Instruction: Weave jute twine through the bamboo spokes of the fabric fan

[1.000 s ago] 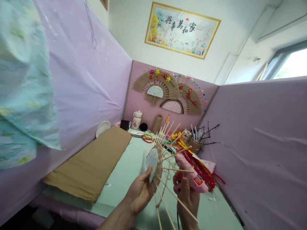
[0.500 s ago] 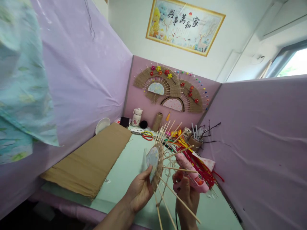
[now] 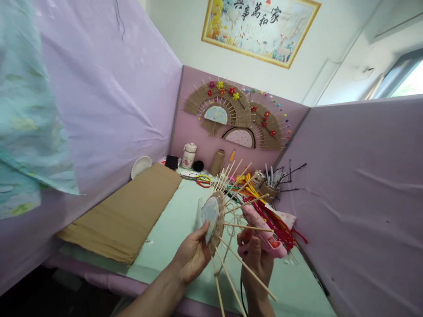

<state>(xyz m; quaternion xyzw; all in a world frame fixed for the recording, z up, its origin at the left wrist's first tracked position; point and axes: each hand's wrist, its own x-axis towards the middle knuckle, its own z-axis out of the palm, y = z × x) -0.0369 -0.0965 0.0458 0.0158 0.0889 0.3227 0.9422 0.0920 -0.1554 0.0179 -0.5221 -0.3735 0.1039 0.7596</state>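
Note:
My left hand [image 3: 192, 253] grips a half-made fan [image 3: 217, 224] by its pale floral half-round centre, thumb on the front face. Twine is woven in a brown band round that centre, and thin wooden sticks [image 3: 249, 227] fan outward from it. A loose strand of twine [image 3: 228, 246] hangs beside the band. My right hand [image 3: 256, 255] is closed round a pink glue gun [image 3: 264, 235], just right of the fan and behind some sticks. A black cord runs down below that hand. Whether the nozzle touches the fan is hidden by the sticks.
Brown cardboard [image 3: 122, 211] covers the table's left side. Scissors [image 3: 203, 181], a white jar [image 3: 189, 155], a twine cone [image 3: 217, 163] and red and yellow pipe cleaners [image 3: 277, 226] lie toward the back. A pot of dark twigs [image 3: 269, 192] stands at right. Finished fans [image 3: 218, 103] hang on the pink panel.
The view has tilted slightly downward, so the wall picture sits higher. Both hands keep their holds on the fan and the glue gun, with almost no shift between them.

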